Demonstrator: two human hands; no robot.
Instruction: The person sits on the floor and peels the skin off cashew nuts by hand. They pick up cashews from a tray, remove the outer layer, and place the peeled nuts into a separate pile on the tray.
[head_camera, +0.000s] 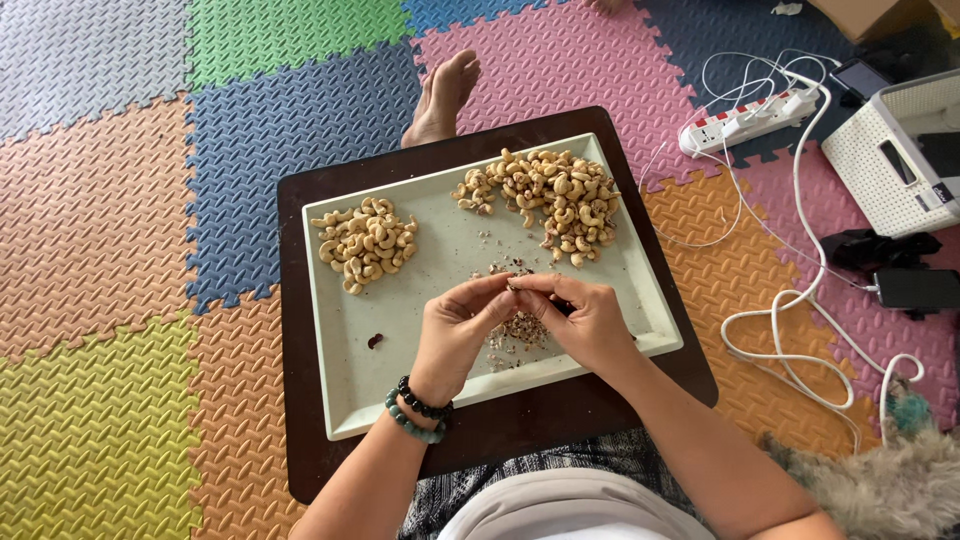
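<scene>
My left hand (455, 330) and my right hand (585, 318) meet over a pale rectangular tray (345, 385), fingertips pinched together on a small cashew nut (513, 287). My right hand also seems to grip a small dark tool, mostly hidden. Under my hands lies a heap of brown skin flakes (518, 332). A pile of cashews (366, 243) sits at the tray's left. A larger cashew pile (551, 202) lies at the far right. Bead bracelets ring my left wrist.
The tray rests on a dark brown low table (292, 300) over coloured foam floor mats (130, 250). A bare foot (442, 97) shows beyond the table. A power strip (745, 122), white cables, a white box (900, 150) and a phone (915, 288) lie right.
</scene>
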